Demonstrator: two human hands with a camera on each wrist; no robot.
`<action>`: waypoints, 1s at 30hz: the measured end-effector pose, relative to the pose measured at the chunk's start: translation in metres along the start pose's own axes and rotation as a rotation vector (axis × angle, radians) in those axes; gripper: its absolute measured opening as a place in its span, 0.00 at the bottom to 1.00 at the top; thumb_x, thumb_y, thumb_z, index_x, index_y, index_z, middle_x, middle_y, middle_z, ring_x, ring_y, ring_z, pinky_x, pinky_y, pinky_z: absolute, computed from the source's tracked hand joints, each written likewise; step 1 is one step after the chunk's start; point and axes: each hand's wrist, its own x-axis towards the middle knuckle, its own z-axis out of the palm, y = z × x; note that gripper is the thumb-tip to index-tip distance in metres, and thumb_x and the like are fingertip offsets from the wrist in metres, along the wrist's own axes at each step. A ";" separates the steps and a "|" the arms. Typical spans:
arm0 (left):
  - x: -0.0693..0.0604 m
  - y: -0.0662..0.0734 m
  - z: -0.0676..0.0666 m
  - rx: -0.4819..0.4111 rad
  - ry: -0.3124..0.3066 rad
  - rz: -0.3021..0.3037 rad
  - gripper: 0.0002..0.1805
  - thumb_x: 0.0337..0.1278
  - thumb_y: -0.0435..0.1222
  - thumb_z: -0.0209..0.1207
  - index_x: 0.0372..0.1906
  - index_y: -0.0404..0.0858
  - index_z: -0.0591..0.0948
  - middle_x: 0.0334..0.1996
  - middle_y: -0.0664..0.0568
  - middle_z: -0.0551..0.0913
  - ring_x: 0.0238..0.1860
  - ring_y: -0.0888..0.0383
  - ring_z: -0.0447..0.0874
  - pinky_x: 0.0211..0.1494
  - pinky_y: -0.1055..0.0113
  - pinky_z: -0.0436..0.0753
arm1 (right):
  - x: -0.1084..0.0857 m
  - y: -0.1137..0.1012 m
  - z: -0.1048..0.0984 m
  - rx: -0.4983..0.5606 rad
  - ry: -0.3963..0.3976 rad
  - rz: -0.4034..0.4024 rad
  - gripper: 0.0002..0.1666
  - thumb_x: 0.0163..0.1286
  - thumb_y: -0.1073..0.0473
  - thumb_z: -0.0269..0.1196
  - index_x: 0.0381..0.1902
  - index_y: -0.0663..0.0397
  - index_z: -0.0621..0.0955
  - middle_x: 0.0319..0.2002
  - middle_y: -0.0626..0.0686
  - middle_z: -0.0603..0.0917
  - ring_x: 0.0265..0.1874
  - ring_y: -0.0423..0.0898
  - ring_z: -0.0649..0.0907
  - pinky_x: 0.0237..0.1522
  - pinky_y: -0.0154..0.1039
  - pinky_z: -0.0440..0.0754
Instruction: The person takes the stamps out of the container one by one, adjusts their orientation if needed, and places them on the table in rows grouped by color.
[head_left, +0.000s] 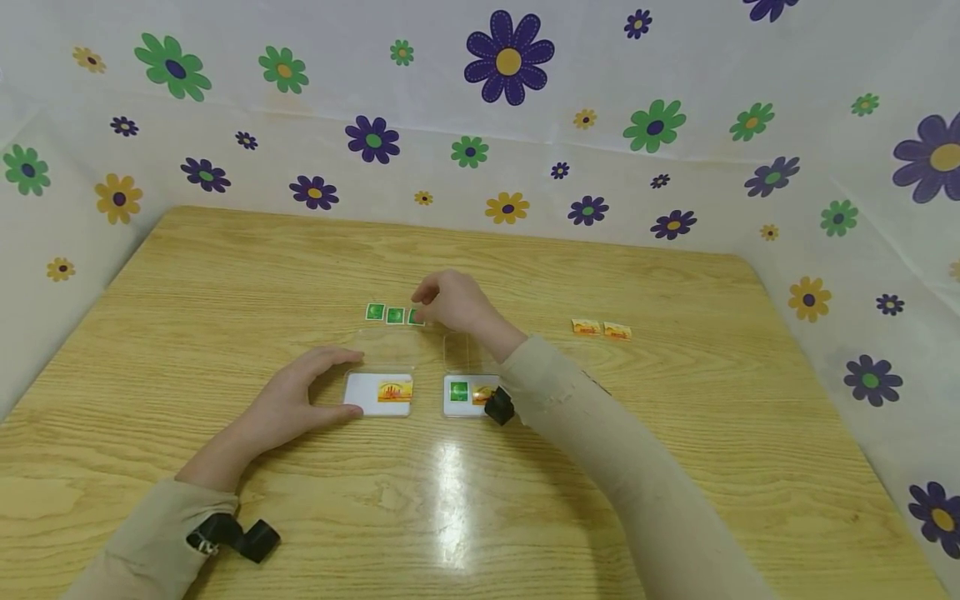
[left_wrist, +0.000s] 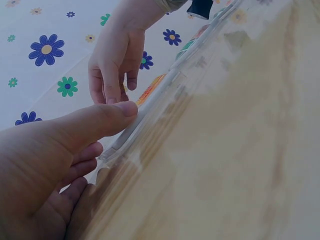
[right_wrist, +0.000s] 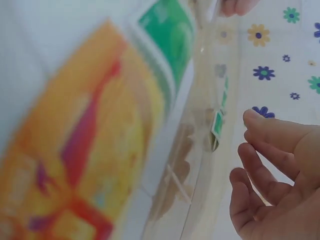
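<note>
My left hand [head_left: 292,400] holds the left edge of a flat clear plastic case [head_left: 360,397], its thumb at the near corner. The case lies with its lid folded back; an orange stamp [head_left: 395,392] sits on the white base's right half. Over a row of green stamps [head_left: 375,312], my right hand [head_left: 454,302] reaches with loosely bent fingertips at the rightmost stamp [head_left: 415,317]. In the right wrist view, nothing shows between the right hand's fingers [right_wrist: 270,132]. A second case [head_left: 453,409] beside the first holds a green stamp [head_left: 459,392] and an orange one, partly covered by the wrist camera.
Two orange stamps [head_left: 602,329] lie side by side at the right on the wooden table [head_left: 300,275]. A thin edge of something [head_left: 596,382] shows past the right sleeve. White cloth with flowers [head_left: 420,100] hangs behind the table.
</note>
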 end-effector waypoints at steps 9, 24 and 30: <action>-0.001 -0.001 0.000 -0.007 -0.002 0.004 0.36 0.45 0.48 0.71 0.61 0.41 0.74 0.59 0.47 0.74 0.63 0.46 0.67 0.65 0.44 0.64 | -0.016 0.007 0.002 0.212 -0.125 -0.143 0.20 0.61 0.58 0.69 0.51 0.54 0.82 0.50 0.51 0.81 0.46 0.45 0.79 0.43 0.35 0.80; -0.001 -0.002 0.000 -0.013 0.001 0.007 0.36 0.44 0.48 0.72 0.61 0.41 0.74 0.59 0.49 0.74 0.62 0.48 0.68 0.64 0.47 0.65 | -0.048 0.000 0.013 0.215 -0.273 -0.281 0.25 0.58 0.59 0.71 0.53 0.58 0.80 0.52 0.52 0.81 0.49 0.48 0.78 0.46 0.31 0.79; 0.000 -0.002 0.000 -0.010 0.003 0.010 0.36 0.44 0.47 0.72 0.61 0.41 0.74 0.59 0.49 0.74 0.62 0.48 0.68 0.64 0.47 0.65 | -0.054 -0.002 0.018 0.191 -0.291 -0.301 0.25 0.57 0.60 0.72 0.53 0.58 0.81 0.52 0.52 0.82 0.48 0.48 0.78 0.46 0.31 0.79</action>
